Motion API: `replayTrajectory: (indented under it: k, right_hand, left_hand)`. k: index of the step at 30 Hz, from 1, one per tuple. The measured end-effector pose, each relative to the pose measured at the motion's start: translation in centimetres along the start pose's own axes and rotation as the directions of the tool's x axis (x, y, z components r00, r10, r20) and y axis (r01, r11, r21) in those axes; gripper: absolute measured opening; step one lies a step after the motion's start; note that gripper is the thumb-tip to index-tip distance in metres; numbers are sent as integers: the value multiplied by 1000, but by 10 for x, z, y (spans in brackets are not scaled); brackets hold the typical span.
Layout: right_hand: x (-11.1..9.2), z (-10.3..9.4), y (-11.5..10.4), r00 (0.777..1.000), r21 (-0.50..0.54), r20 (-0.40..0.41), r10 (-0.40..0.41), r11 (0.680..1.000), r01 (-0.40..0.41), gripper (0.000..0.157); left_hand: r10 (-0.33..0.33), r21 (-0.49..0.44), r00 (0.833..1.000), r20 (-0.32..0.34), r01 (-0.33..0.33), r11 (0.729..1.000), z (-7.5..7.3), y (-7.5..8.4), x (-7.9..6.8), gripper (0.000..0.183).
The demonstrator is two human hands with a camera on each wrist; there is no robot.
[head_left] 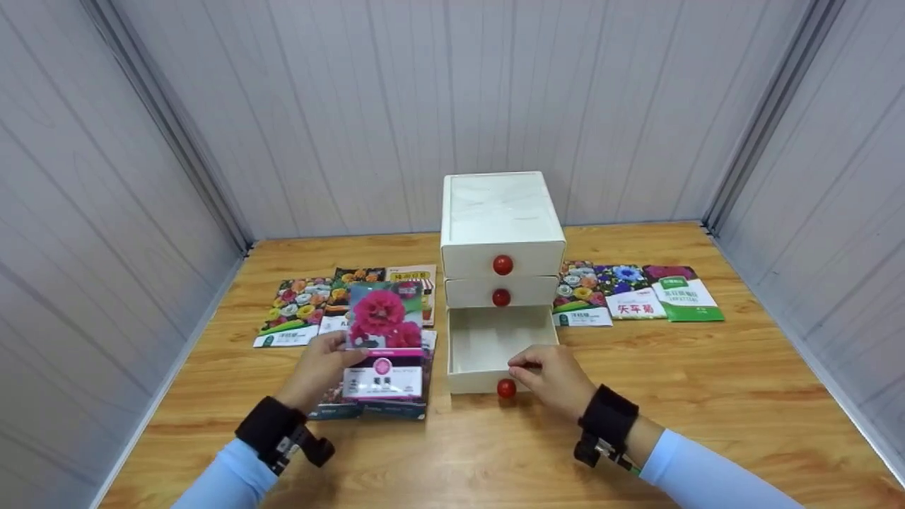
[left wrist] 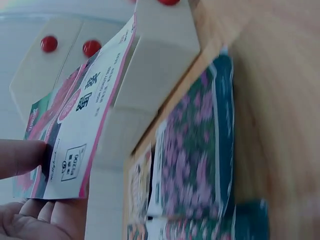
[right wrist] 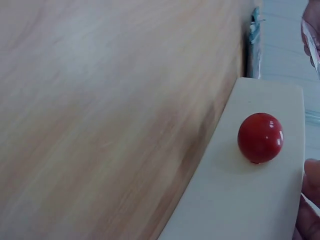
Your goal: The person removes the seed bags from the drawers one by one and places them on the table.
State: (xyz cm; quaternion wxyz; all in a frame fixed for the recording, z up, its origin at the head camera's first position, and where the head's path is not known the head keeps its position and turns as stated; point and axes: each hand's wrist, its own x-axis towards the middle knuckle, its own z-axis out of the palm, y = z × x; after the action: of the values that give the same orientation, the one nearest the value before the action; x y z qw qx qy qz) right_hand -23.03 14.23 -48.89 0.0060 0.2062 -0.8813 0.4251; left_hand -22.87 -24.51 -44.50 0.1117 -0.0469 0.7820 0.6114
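My left hand (head_left: 329,367) pinches a seed packet (head_left: 384,314) with a pink flower picture, thumb in front and fingers behind. It holds the packet raised over other seed packets to the left of a white drawer cabinet (head_left: 502,208). In the left wrist view the packet (left wrist: 85,115) is tilted, with the cabinet behind it. The cabinet's bottom drawer (head_left: 470,383) is pulled out, and its visible inside is bare. My right hand (head_left: 555,378) grips the top edge of that drawer's front, just right of its red knob (head_left: 506,388). In the right wrist view only fingertips (right wrist: 312,175) show at the rim.
Several flower seed packets (head_left: 293,307) lie left of the cabinet, some overlapping. Right of it lie three more, including a green and white packet (head_left: 689,297). The two upper drawers (head_left: 470,261) are closed. Grey panel walls (head_left: 339,120) enclose the wooden table (head_left: 707,382).
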Motion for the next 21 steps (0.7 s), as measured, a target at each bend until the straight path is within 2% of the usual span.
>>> replayTrajectory:
  k: [5,8,15,21]
  right_hand:
    - [0,1,3,1000,-31,-4,-27,999,27,10]
    - [1,3,3,999,-42,-8,-32,999,32,11]
    - [2,4,4,1000,-35,-4,25,999,-25,12]
    - [3,4,3,999,-44,8,41,998,-40,14]
  left_hand:
    - [10,35,997,-72,-7,999,-32,-11,11,41]
    - [-9,57,995,-96,15,998,-51,-16,14,43]
    - [-50,151,986,-160,75,986,-88,-21,19,51]
    - [-110,182,981,-162,139,973,-119,-26,23,54]
